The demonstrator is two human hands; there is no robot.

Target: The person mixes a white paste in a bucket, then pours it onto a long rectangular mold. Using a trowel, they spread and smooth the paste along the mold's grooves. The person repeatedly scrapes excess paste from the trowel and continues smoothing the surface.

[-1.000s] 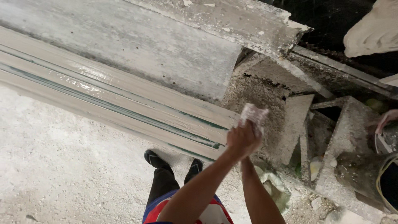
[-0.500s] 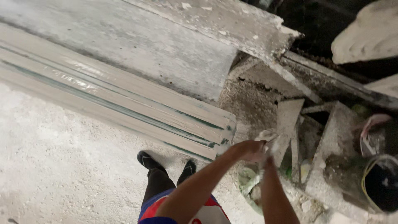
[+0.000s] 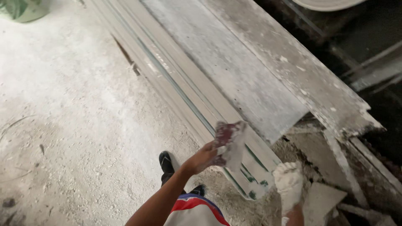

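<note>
Plaster-caked right hand (image 3: 288,182) has let go; fingers now curled shut, empty. Left hand (image 3: 205,157) has lifted the reddish trowel (image 3: 229,142), fingers clamped around it.

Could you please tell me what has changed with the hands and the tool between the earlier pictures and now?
The hands, together a second ago, have come apart. The left hand now holds up alone a flat plaster-smeared trowel with dark red patches, while the plaster-coated right hand has dropped lower, beside the bundle's end. The view has swung left over more dusty floor. The long pale metal profiles and grey board lie as before.
</note>
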